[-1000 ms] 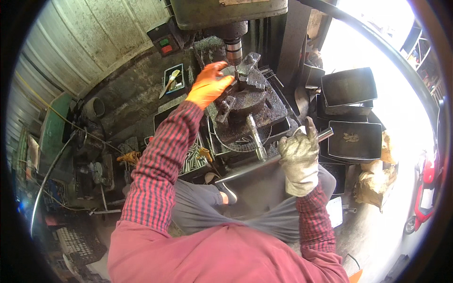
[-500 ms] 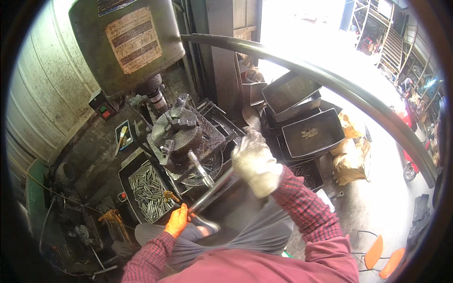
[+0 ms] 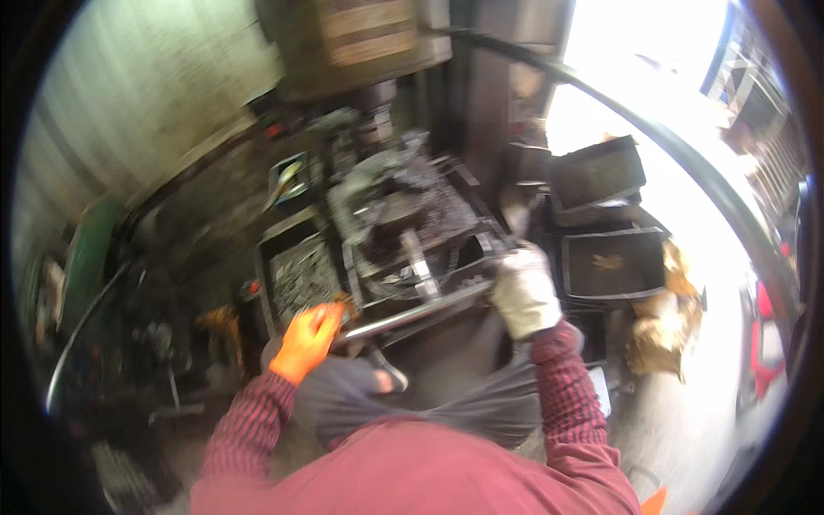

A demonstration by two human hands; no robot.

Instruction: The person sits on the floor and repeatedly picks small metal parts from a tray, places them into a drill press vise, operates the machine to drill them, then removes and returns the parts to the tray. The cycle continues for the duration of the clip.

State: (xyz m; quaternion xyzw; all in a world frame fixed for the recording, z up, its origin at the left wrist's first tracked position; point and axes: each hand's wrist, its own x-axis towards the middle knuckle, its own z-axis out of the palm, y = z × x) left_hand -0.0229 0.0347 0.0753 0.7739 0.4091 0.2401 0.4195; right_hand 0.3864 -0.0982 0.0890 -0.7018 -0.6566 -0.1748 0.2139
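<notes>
Down from the drill press [image 3: 352, 77], the left hand [image 3: 306, 342] meets the metal bar [image 3: 416, 312], grip unclear; the right hand [image 3: 525, 292] clasps it.

This was a metalworking workshop: a drill press [image 3: 296, 51] stood over a grimy surface [image 3: 455, 210] bearing a clamping fixture [image 3: 373, 193]; small metal pieces [image 3: 305, 275] filled a tray beyond its left edge, dark bins [image 3: 598, 176] were stacked beyond its right, and ribbed wall panels [image 3: 154, 94] rose behind.
</notes>
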